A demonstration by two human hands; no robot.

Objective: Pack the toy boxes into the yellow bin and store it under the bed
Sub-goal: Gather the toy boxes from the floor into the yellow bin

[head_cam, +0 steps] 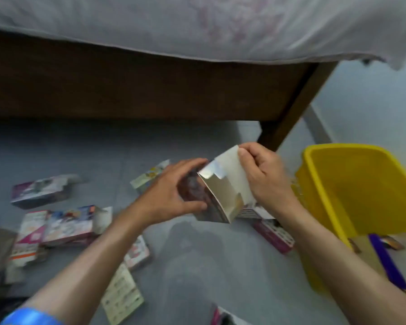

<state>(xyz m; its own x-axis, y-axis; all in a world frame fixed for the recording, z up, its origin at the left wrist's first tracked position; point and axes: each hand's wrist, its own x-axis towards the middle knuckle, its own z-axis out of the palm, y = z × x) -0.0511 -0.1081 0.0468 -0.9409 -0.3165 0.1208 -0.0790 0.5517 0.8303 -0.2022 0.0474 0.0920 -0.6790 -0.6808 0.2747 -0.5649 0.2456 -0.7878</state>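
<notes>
Both hands hold an open toy box [220,195] in mid-air above the grey floor. My left hand [171,193] grips its dark printed body from the left. My right hand [263,177] pinches the white top flap, which stands up. The yellow bin [352,184] stands on the floor at the right, close to my right forearm; flat cardboard and a purple item lie in its bottom. Several more toy boxes lie scattered on the floor, among them a purple one [41,191] and a pink and white one [68,226] at the left.
The bed [150,90], with a dark wooden frame and a white sheet, spans the top; its leg [288,123] comes down just behind my hands. A maroon box [273,235] lies under my right forearm. A printed leaflet [122,296] lies near the bottom.
</notes>
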